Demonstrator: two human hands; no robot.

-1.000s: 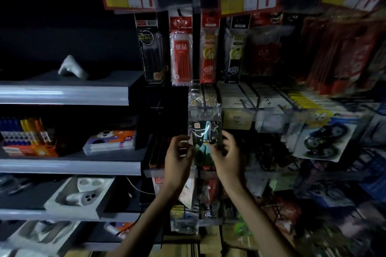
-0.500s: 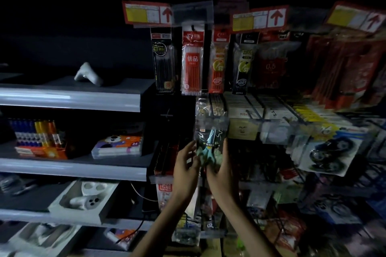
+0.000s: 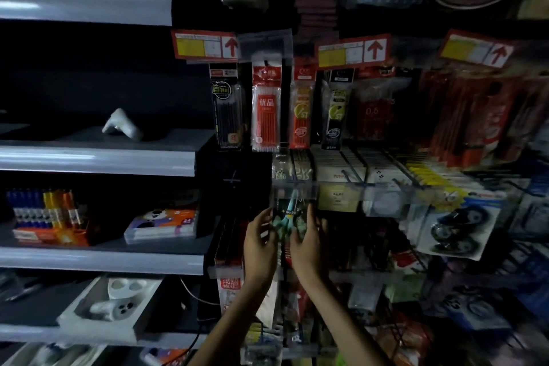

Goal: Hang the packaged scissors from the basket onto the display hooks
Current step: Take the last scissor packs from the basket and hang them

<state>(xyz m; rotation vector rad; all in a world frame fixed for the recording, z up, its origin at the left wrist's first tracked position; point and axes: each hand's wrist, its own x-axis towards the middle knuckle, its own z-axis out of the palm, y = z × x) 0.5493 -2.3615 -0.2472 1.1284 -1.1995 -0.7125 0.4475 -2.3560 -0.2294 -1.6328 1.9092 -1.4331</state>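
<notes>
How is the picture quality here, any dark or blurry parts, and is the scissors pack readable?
Head view: dim overall, with a pale sheen on the grey shelf edges; the same view's right side is smeared by blur; its corners look stretched by the wide lens; the dark pack of teal scissors at centre is murky, its print unreadable.

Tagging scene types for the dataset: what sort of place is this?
Most likely a shop's stationery aisle: pen packs hang under red price tags, shelves on the left carry boxed goods, and the left hand and right hand hold a scissors pack.
</notes>
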